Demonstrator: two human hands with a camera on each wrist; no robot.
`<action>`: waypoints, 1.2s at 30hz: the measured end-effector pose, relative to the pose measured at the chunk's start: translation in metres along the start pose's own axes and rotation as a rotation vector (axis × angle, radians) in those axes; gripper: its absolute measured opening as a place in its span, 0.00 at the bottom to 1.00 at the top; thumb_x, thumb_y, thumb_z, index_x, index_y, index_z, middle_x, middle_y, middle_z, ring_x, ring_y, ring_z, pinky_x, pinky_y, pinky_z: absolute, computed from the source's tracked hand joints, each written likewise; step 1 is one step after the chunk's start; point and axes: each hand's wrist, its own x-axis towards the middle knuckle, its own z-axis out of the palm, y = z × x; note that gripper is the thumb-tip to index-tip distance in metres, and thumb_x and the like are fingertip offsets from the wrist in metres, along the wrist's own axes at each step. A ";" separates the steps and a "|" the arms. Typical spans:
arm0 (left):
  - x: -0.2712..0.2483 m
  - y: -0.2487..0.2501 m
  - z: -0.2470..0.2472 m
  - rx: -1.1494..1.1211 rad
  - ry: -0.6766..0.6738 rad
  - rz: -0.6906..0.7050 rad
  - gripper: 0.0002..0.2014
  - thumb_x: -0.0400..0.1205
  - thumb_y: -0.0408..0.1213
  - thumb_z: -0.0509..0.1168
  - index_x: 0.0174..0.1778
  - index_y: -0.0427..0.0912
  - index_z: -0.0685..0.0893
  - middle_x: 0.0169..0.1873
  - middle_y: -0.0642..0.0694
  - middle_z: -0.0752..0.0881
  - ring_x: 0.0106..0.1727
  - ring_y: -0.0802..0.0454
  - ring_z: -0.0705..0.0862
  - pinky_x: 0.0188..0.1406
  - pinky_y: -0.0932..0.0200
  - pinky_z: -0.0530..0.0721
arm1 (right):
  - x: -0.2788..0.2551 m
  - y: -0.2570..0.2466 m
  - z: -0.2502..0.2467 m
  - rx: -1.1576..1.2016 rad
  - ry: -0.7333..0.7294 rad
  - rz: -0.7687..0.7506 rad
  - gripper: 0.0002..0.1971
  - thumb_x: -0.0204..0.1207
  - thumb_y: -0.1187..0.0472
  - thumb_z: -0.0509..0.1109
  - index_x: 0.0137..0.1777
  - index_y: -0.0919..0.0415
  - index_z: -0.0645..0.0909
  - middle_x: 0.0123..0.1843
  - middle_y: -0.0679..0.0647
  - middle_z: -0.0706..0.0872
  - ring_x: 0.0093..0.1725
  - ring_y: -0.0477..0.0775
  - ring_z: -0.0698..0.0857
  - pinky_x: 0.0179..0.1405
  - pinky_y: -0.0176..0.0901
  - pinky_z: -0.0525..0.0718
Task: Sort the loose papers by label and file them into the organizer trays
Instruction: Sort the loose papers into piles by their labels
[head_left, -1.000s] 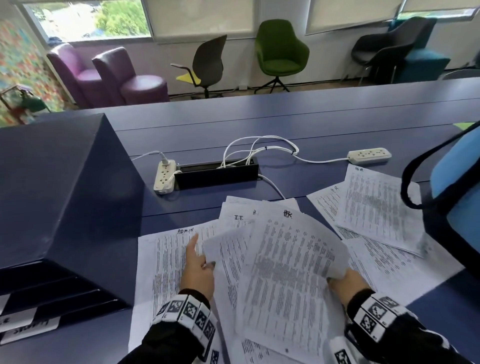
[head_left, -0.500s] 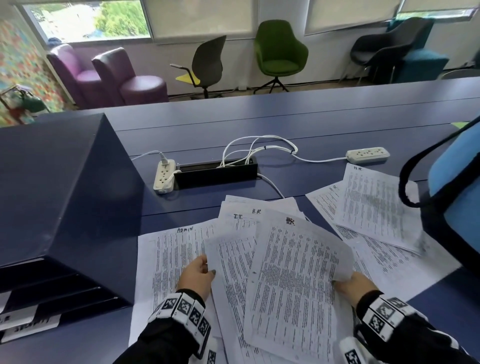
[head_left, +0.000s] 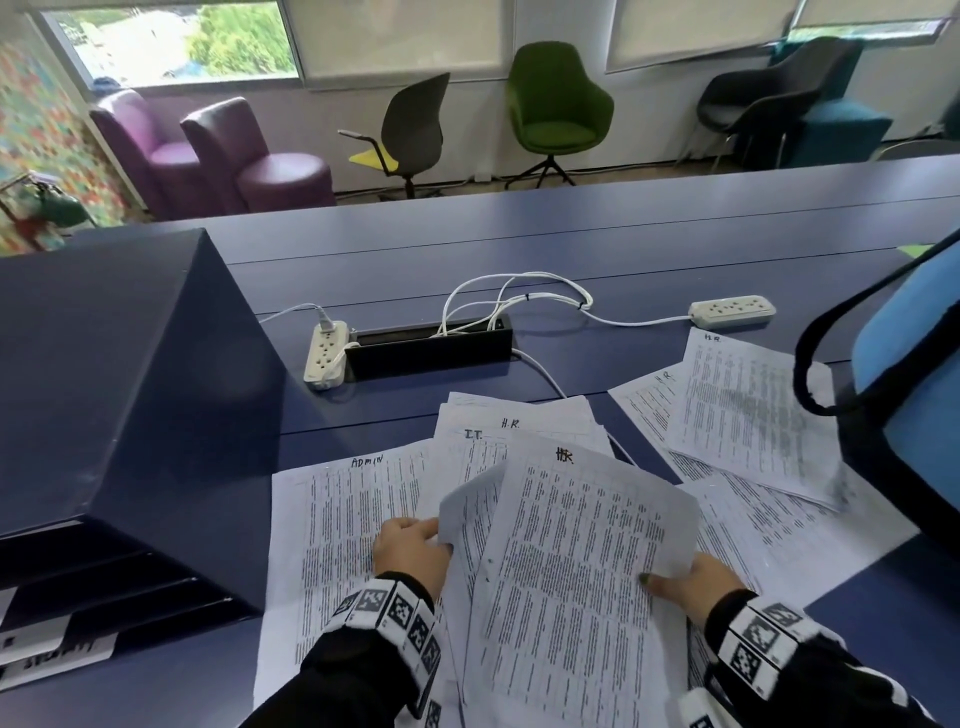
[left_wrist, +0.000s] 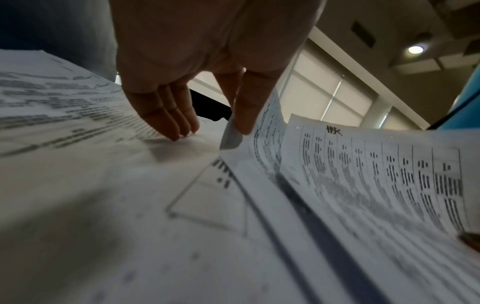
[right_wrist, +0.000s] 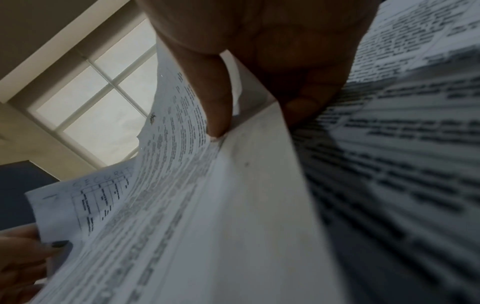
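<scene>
Papers (head_left: 332, 525): thin printed sheets fanned on the table (head_left: 623, 249), just right of the organizer (head_left: 130, 374); hand-written labels ADMIN, I.T. and H.R. are legible. Judged light, limp and slippery on each other, they are best taken at an edge or corner with a thumb-and-finger pinch, 1 sheet per grasp. Top sheet (head_left: 571, 561): lifted and bowed, its right edge pinched between the thumb and fingers of the right hand (head_left: 691, 582). Left hand (head_left: 410, 545): thumb and forefinger pinch the raised corner of a second sheet (left_wrist: 231, 137); the other 3 fingers lie pressed together on the ADMIN sheet. Organizer: its tray slots open toward the person; their contents cannot be seen.
</scene>
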 end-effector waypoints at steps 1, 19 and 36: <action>0.002 0.000 -0.001 -0.013 -0.020 0.001 0.18 0.78 0.31 0.60 0.57 0.54 0.86 0.57 0.48 0.77 0.58 0.44 0.80 0.58 0.54 0.82 | 0.000 0.000 0.001 -0.008 -0.009 0.000 0.09 0.71 0.57 0.76 0.45 0.58 0.80 0.40 0.53 0.85 0.36 0.51 0.82 0.31 0.36 0.75; -0.014 0.002 -0.017 -0.308 0.110 0.108 0.20 0.78 0.28 0.67 0.59 0.56 0.72 0.38 0.47 0.86 0.36 0.50 0.86 0.32 0.55 0.84 | -0.028 -0.012 0.020 -0.366 -0.152 -0.103 0.18 0.72 0.50 0.73 0.59 0.55 0.78 0.49 0.47 0.83 0.44 0.45 0.80 0.32 0.25 0.75; -0.016 -0.007 -0.052 -0.220 0.128 0.109 0.12 0.83 0.34 0.62 0.58 0.56 0.79 0.48 0.52 0.83 0.38 0.56 0.84 0.33 0.63 0.79 | -0.014 0.018 0.030 -0.316 -0.182 -0.196 0.12 0.68 0.52 0.76 0.40 0.42 0.73 0.46 0.44 0.83 0.50 0.47 0.84 0.56 0.42 0.85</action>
